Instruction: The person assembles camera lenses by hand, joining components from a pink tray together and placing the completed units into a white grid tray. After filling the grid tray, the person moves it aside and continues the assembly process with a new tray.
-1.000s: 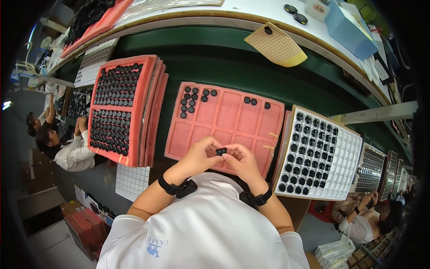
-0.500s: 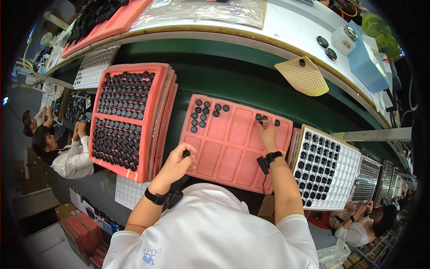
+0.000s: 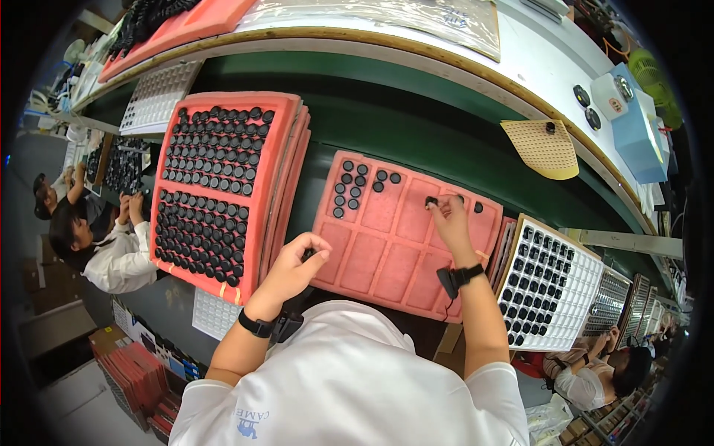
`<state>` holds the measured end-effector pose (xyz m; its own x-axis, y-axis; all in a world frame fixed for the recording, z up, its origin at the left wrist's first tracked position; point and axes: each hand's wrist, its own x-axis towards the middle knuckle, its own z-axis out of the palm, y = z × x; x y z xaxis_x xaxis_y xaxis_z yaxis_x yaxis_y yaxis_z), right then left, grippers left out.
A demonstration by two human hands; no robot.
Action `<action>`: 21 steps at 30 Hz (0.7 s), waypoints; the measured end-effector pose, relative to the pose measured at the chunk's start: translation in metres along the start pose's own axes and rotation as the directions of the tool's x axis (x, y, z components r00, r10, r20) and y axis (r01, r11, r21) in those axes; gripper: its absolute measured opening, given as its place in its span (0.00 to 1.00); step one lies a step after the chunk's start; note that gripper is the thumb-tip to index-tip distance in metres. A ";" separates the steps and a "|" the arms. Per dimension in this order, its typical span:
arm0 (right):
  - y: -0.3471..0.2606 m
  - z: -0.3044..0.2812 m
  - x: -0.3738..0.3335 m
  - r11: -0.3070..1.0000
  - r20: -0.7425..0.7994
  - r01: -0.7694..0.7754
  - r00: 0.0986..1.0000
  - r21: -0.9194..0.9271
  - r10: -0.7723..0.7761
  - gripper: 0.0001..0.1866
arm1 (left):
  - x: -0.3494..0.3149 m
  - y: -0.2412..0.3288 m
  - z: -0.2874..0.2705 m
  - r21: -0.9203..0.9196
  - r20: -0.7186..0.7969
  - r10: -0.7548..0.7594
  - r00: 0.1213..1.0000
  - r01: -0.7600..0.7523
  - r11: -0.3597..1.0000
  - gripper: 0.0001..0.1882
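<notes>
A pink compartmented tray (image 3: 392, 256) lies in front of me. Small black round caps (image 3: 360, 181) stand in its far left compartments, and another cap (image 3: 478, 207) sits at the far right. My right hand (image 3: 451, 221) is over the far right part of the tray, thumb and fingers pinching a black cap (image 3: 431, 201). Its fingers partly hide another cap behind them. Held above the tray's near left edge, my left hand (image 3: 297, 266) is curled around a small black cap (image 3: 308, 254), mostly covered by the fingers.
A stack of pink trays filled with black caps (image 3: 201, 187) rises on the left. To the right, a white gridded tray (image 3: 573, 297) is partly filled with black parts. A shelf (image 3: 416, 59) runs along the back, with yellow perforated paper (image 3: 541, 150) hanging below. Other people sit at both sides.
My right hand has drawn a cap leftward from the group in the far right compartment. My left hand stays near the tray's left edge. The whole view has shifted slightly.
</notes>
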<state>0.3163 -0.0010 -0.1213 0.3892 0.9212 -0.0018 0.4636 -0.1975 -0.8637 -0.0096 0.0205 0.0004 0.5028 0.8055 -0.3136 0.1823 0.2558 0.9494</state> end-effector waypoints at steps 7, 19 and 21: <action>-0.152 -0.044 -0.076 0.916 0.192 0.114 0.961 0.384 -0.200 0.12 | 0.014 0.058 0.063 0.035 0.190 0.170 0.967 -0.179 0.983 0.14; -0.139 -0.109 -0.123 0.308 0.222 -0.173 0.966 0.936 -0.131 0.14 | -0.005 0.080 0.130 -0.374 0.393 0.157 0.906 0.001 0.927 0.18; -0.135 -0.123 -0.131 0.379 0.215 -0.154 0.969 0.913 -0.122 0.17 | -0.010 0.082 0.145 -0.400 0.412 0.154 0.898 0.026 0.916 0.19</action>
<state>0.3010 -0.1363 0.0578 0.1497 0.9887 -0.0044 -0.6109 0.0890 -0.7867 0.1227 -0.0435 0.0787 0.8278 0.5425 -0.1429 -0.1575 0.4693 0.8689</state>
